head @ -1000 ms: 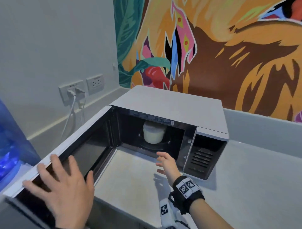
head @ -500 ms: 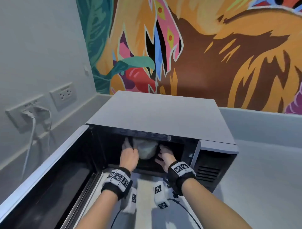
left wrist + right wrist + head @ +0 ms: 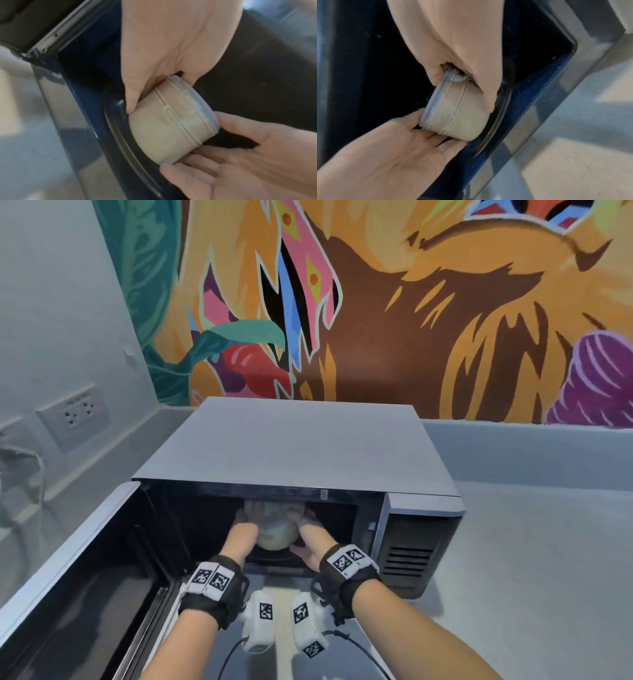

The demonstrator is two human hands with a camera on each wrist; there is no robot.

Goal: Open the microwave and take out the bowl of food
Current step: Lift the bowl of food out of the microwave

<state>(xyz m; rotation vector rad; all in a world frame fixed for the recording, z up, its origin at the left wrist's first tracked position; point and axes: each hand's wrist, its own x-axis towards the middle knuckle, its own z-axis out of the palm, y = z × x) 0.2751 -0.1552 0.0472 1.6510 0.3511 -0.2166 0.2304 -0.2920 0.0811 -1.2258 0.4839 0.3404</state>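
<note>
The grey microwave (image 3: 294,446) stands open, its door (image 3: 68,577) swung out to the left. Inside is a cream lidded bowl (image 3: 275,534), standing on or just above the glass turntable (image 3: 116,135); I cannot tell which. Both hands are inside the cavity. My left hand (image 3: 250,518) grips the bowl's left side, thumb in front and fingers curled behind the lid (image 3: 159,93). My right hand (image 3: 308,522) grips the right side the same way (image 3: 463,94). The bowl (image 3: 458,115) is closed by a pale grey lid, so its contents are hidden.
The microwave's control panel (image 3: 411,549) is right of the cavity. Grey countertop (image 3: 531,542) extends to the right. Wall sockets (image 3: 77,414) and a hanging cable (image 3: 20,474) are on the left wall. A painted mural wall (image 3: 411,320) stands behind the microwave.
A second ago my left hand rested on the door edge and my right hovered before the opening. Both have since reached inside and closed round the bowl.
</note>
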